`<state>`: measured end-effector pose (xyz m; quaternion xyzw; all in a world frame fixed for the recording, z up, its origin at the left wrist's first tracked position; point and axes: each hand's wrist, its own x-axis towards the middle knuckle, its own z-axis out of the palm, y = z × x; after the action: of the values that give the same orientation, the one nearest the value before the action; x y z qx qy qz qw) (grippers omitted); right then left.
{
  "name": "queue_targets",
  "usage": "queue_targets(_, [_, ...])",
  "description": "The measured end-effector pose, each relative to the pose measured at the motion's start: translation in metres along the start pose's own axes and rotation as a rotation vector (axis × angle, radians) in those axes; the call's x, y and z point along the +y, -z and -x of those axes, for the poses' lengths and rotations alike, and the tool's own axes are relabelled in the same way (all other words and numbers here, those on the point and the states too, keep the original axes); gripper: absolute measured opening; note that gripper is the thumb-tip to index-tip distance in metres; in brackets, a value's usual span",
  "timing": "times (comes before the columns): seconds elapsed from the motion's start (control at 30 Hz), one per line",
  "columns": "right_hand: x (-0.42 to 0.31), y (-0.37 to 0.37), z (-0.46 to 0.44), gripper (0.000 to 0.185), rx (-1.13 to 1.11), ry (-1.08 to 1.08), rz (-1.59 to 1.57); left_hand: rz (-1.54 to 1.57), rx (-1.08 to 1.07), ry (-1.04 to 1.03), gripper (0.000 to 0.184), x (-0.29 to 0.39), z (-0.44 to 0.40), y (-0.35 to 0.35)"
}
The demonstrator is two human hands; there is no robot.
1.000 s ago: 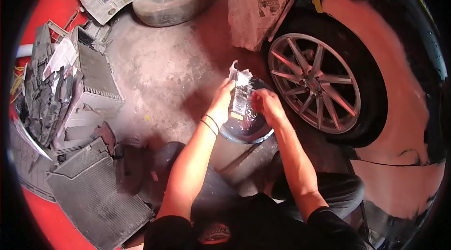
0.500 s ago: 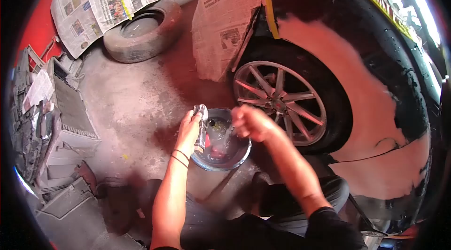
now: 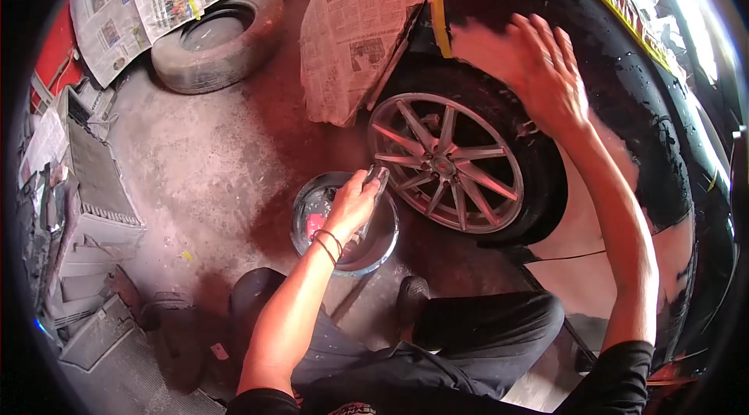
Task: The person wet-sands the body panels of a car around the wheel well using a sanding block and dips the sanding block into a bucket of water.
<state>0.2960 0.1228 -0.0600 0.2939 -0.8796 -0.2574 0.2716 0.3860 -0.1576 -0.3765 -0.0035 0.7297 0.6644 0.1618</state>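
My left hand [image 3: 353, 203] grips a dark sanding block [image 3: 378, 181] above the right side of a round basin [image 3: 380, 260]. Water and a small red object [image 3: 314, 224] show inside the basin. My right hand [image 3: 550, 79] lies with its fingers stretched out on the pinkish filler patch [image 3: 484, 46] of the black car panel [image 3: 624, 103], above the wheel arch. Below that hand is the wheel [image 3: 442, 168] with its silver spokes.
Newspaper masking [image 3: 355, 33] with yellow tape hangs ahead of the wheel. A loose tyre [image 3: 218, 44] lies on the floor at the upper left. Grey radiator-like parts [image 3: 101, 189] are piled at the left. My bent legs [image 3: 484, 329] are below the basin.
My right hand has moved from over the basin up and right onto the panel, its fingers now extended. My left hand has shifted right with the block, now tilted over the basin. The view has shifted.
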Motion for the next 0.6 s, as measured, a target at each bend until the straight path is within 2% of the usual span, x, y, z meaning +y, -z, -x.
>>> queue_targets(0.07, [-0.019, -0.035, -0.050, 0.068, 0.005, 0.137, 0.058, -0.038, 0.028, -0.034, 0.033, 0.000, 0.001, -0.002])
queue_targets(0.17, [-0.057, -0.092, -0.101, 0.072, -0.042, 0.064, 0.341, 0.008, -0.009, -0.130, 0.034, -0.021, -0.009, -0.013])
queue_targets(0.2, [-0.060, -0.102, -0.102, 0.073, -0.037, 0.031, 0.449, 0.101, -0.036, -0.074, 0.034, -0.019, -0.009, -0.016])
queue_targets(0.27, [-0.054, -0.103, -0.090, 0.076, -0.038, 0.050, 0.444, 0.139, -0.039, -0.108, 0.031, -0.023, -0.012, -0.021])
queue_targets(0.33, [-0.040, -0.081, -0.054, 0.077, -0.036, 0.051, 0.466, 0.177, -0.131, 0.006, 0.035, -0.012, -0.012, -0.021])
queue_targets(0.37, [-0.036, -0.066, -0.036, 0.077, -0.033, 0.054, 0.470, 0.198, -0.103, 0.065, 0.040, -0.004, -0.007, -0.026])
queue_targets(0.4, [-0.026, -0.045, -0.010, 0.074, -0.006, 0.042, 0.360, 0.225, -0.210, 0.060, 0.052, -0.020, -0.017, -0.026])
queue_targets(0.47, [-0.005, -0.016, 0.050, 0.077, -0.006, -0.014, 0.300, 0.250, -0.210, 0.124, 0.062, -0.008, -0.011, -0.035])
queue_targets(0.5, [0.005, -0.005, 0.085, 0.077, -0.026, -0.052, 0.271, 0.209, -0.142, 0.165, 0.065, -0.027, -0.019, -0.045])
queue_targets(0.53, [0.011, 0.009, 0.122, 0.077, -0.048, -0.090, 0.248, 0.247, -0.184, 0.162, 0.066, -0.054, -0.031, -0.049])
queue_targets(0.6, [0.014, 0.030, 0.198, 0.079, -0.086, -0.183, 0.238, 0.288, -0.381, 0.188, 0.065, -0.029, -0.025, -0.049])
